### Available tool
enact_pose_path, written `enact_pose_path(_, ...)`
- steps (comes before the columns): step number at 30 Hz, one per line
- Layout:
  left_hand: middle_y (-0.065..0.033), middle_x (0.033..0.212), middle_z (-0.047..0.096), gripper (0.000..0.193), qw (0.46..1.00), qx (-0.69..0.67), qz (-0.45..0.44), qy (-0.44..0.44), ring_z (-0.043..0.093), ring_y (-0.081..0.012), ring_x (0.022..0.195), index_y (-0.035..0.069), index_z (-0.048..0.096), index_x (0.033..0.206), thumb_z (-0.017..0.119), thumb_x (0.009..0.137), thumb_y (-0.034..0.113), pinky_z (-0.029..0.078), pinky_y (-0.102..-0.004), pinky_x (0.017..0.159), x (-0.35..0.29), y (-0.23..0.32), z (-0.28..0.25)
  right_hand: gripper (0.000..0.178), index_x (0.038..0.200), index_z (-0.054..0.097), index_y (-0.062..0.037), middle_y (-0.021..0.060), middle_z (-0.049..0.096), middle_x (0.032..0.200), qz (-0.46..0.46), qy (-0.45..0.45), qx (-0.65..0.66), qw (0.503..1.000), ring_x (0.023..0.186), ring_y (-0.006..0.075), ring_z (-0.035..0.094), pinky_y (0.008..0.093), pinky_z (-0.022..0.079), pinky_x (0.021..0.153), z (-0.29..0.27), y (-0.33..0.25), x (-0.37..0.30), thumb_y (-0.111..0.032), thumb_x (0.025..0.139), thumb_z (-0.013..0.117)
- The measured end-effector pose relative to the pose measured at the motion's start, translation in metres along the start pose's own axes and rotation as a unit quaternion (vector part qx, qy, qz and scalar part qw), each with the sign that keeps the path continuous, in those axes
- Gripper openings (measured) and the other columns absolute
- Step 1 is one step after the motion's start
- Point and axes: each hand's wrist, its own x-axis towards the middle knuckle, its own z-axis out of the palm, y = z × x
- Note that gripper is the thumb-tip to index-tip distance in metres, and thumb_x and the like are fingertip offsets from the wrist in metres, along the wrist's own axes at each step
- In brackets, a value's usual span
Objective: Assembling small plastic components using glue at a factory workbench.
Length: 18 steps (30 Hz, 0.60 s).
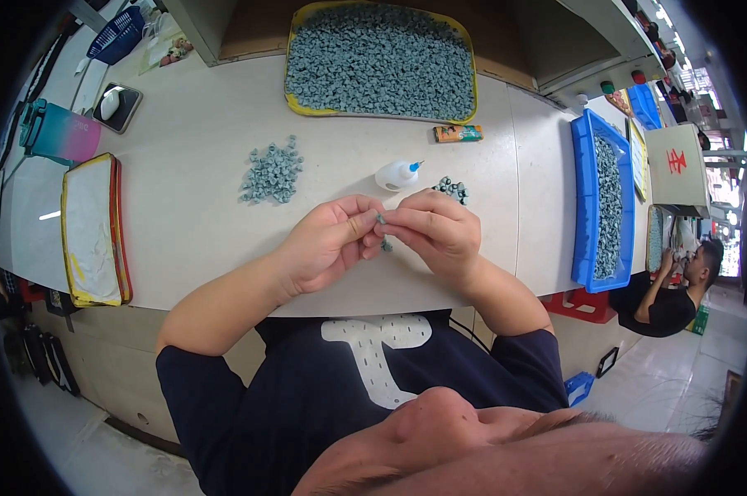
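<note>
A worker's left hand (328, 244) and right hand (435, 231) met above the near edge of a pale table (192, 215), the fingertips of both pinched together on a tiny grey-blue piece (381, 220), with a second bit (387, 245) showing just below the thumbs. The piece looked light and stiff, probably moulded plastic, small enough to slip away, so a fingertip grip across its sides seemed the only sure hold. Beyond the hands lay a small white glue bottle (397, 175) on its side, blue nozzle pointing right, beside a small cluster (453, 190) of the same pieces. A looser pile (272, 174) sat toward the table's middle left. At the far edge a yellow-rimmed tray (295, 99) was heaped with hundreds more, knobbly and matte. A blue bin (582, 207) along the right edge held another load. An empty tray (92, 227) with a red and yellow rim, lined white, rested at the left edge. An orange packet (458, 133) lay near the big tray. A second person (667, 289) sat beyond the table's right end.
</note>
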Motion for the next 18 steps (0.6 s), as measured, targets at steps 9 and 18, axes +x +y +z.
enact_pose_path(9, -0.0021, 0.089, 0.059, 0.017, 0.998, 0.041, 0.038, 0.013, 0.050, -0.0113, 0.074, 0.003, 0.055, 0.108, 0.053, 0.098, 0.016, 0.043, -0.0250, 0.069, -0.004, 0.003, -0.003, 0.028, 0.091, 0.069, -0.0013, 0.0111, 0.070, 0.089, -0.001, 0.035, -0.073, 0.997, 0.076, 0.0207, 0.069, 0.0269, 0.056, 0.064, 0.012, 0.000, 0.001, 0.009, 0.066, 0.074)
enact_pose_path(18, -0.0030, 0.090, 0.061, 0.016, 0.998, 0.023, 0.040, 0.032, 0.052, -0.0114, 0.074, 0.002, 0.058, 0.105, 0.057, 0.096, 0.015, 0.044, -0.0250, 0.068, -0.002, 0.005, -0.011, 0.025, 0.089, 0.069, -0.0013, 0.0096, 0.071, 0.087, 0.026, 0.043, -0.101, 0.994, 0.073, 0.0189, 0.069, 0.0269, 0.057, 0.063, 0.020, 0.003, 0.001, 0.008, 0.066, 0.074)
